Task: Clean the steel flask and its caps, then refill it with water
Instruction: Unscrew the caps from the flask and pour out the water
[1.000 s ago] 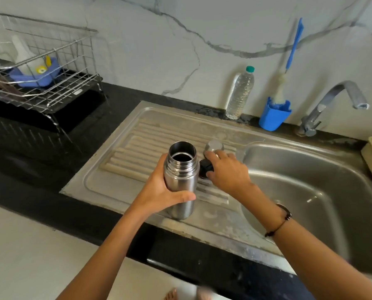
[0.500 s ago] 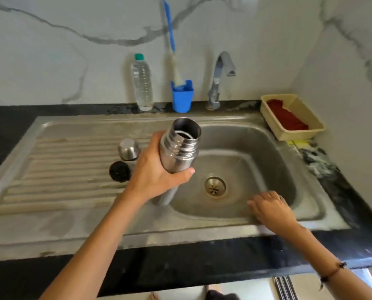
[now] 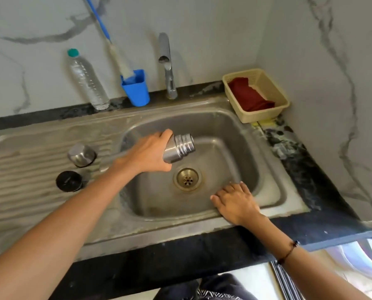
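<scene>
Tipped since half a second ago: steel flask [image 3: 179,147], now on its side over the sink basin [image 3: 224,135], mouth toward the right wall. Held by my left hand [image 3: 147,153], fingers wrapped round its body. Right hand [image 3: 234,202]: flat, fingers spread on the basin's front edge. Steel cap [image 3: 81,155] and black inner cap [image 3: 69,181]: on the ribbed drainboard [image 3: 18,169], left of the basin.
</scene>
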Demonstrator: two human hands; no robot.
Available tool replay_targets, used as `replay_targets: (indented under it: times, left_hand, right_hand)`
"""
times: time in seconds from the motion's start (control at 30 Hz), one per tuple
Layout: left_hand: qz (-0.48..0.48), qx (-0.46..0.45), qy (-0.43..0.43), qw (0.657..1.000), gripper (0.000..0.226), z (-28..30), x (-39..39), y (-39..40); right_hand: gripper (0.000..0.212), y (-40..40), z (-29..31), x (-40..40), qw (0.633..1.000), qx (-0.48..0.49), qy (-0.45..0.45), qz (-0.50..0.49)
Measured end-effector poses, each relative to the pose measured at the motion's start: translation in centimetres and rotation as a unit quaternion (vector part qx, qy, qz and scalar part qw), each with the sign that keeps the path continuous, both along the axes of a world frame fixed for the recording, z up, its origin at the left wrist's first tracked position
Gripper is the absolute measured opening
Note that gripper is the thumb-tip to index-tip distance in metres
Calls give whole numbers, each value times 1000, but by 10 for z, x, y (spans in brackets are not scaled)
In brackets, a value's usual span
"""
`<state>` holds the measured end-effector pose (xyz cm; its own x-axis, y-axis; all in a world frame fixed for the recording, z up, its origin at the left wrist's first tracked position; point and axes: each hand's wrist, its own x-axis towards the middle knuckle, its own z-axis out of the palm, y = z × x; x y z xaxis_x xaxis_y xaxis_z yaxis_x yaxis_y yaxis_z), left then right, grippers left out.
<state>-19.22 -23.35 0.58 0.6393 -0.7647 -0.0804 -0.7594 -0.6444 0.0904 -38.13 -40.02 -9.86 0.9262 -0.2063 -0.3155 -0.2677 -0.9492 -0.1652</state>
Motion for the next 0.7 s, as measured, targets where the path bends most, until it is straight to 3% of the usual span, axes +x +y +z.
replay_targets:
  times: [0.1,0.7]
  left_hand:
    - [-16,57,-20,998,72,-5,6,-6]
    - [-26,118,-38,992,61,-21,18,-2]
  right_hand:
    - [52,0,2,2,1000,15,17,-5]
    - [50,0,0,1,999,25,5,-24]
